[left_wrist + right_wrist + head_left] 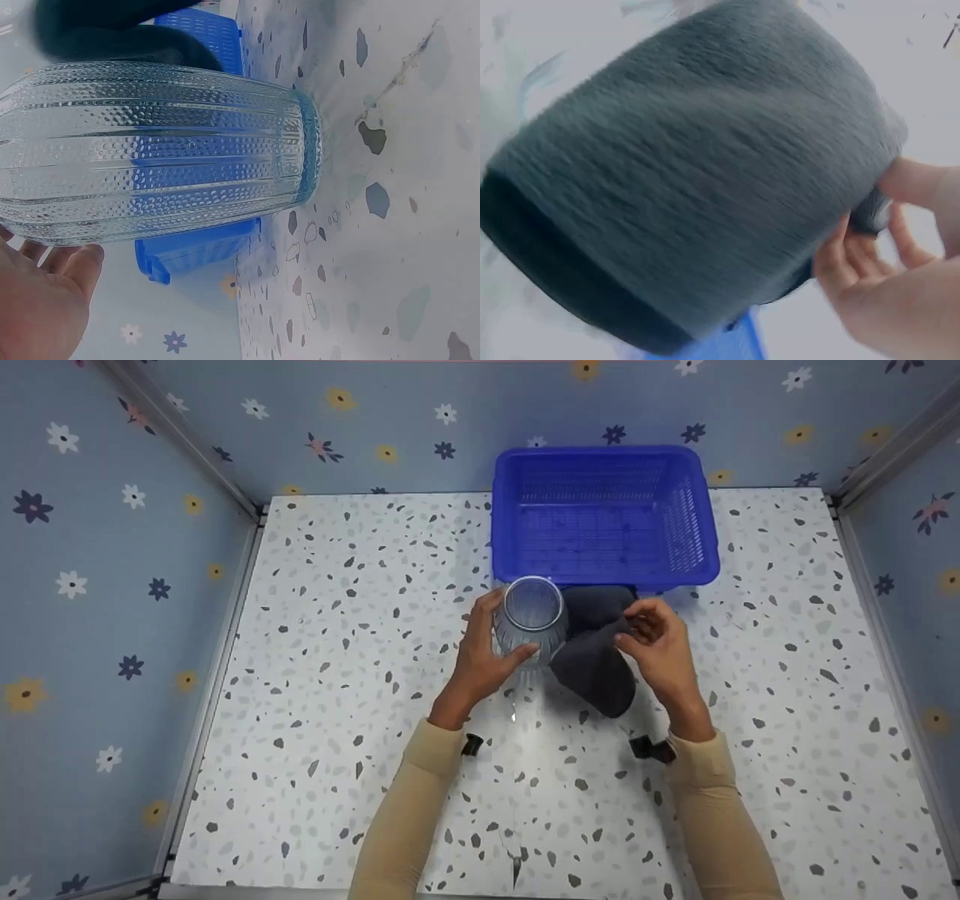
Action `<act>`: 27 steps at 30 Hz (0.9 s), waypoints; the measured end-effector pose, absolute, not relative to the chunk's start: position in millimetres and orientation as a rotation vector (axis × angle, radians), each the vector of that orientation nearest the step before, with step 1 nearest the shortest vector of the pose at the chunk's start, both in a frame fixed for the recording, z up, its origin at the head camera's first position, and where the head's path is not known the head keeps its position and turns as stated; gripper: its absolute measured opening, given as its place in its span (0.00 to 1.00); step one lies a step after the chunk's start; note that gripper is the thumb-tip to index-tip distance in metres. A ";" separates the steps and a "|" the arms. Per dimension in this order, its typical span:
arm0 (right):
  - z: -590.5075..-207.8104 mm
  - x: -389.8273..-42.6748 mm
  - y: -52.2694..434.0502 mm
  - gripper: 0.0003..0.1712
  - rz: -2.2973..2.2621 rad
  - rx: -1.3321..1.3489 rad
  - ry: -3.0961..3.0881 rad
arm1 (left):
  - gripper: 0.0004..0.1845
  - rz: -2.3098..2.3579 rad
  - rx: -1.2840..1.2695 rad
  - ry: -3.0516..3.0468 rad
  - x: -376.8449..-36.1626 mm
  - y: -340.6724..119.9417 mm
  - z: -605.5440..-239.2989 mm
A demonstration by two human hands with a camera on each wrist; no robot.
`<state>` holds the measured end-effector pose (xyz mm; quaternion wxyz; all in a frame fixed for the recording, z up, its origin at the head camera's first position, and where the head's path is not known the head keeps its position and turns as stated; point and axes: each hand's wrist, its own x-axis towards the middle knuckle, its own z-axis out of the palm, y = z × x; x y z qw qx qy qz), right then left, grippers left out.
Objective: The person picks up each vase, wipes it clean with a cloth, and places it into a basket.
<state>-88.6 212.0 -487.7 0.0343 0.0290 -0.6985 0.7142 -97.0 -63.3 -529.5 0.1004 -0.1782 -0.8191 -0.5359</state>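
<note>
A clear ribbed glass vase [531,634] stands mouth up in front of the blue basket, and my left hand [480,652] grips it round its left side, thumb across the front. Its dimpled sides and narrower base [309,154] show in the left wrist view, with the left fingers [84,266] along the upper body. My right hand [660,645] pinches a dark grey cloth [600,675] by its edge, just right of the vase. Folded and hanging, the cloth [705,157] fills much of the right wrist view, blurred, with a darker border along one side.
A blue plastic basket [606,585] with slotted walls stands at the back, right behind the vase and cloth. White speckled tabletop [337,660] spreads out on both sides. Flowered blue panels [120,607] close off the back and sides.
</note>
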 end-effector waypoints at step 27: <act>-510.8 -42.5 234.4 0.18 0.955 0.525 -2.868 | 0.46 -1.595 -0.540 -2.419 -96.5 -63.2 -529.4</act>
